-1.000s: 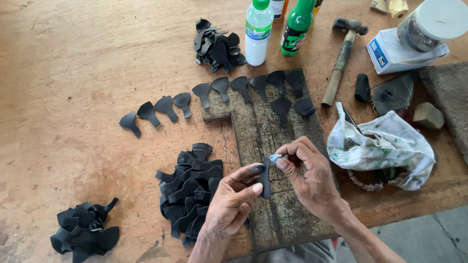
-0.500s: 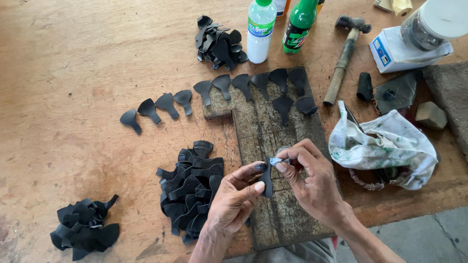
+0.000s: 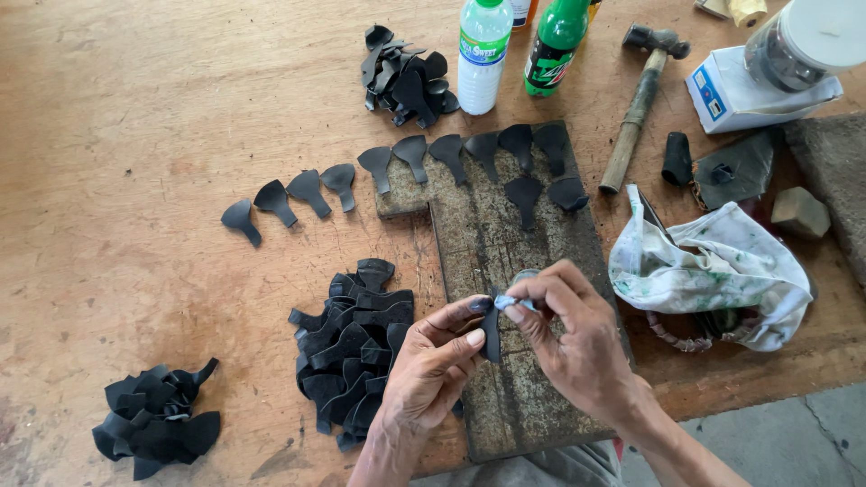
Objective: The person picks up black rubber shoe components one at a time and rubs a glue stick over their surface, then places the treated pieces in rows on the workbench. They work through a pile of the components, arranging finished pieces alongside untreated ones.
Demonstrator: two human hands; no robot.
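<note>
Left hand (image 3: 431, 365): thumb and forefinger pinch the lower edge of a black piece (image 3: 491, 334), holding it upright over the board (image 3: 505, 271).
Right hand (image 3: 577, 347): fingertips closed on a small pale scrap (image 3: 507, 302) pressed against the piece's top; whether it is cloth or a blade cannot be told.
Change: next to none over the last second; both hands have kept the same grip in the same place, so the work on this one piece is probably still going on.
Near pile (image 3: 352, 356): flat black cut-outs, just left of the hands.
Corner pile (image 3: 158, 419): curled black offcuts, well apart at lower left.
Rag (image 3: 713, 271): stained white cloth, right of the board.
Row (image 3: 397, 176): finished pieces laid in a line, none added.
Far pile (image 3: 406, 77): more black pieces.
Bottles (image 3: 519, 50): one clear, one green.
Hammer (image 3: 640, 99): beside the board's far corner.
</note>
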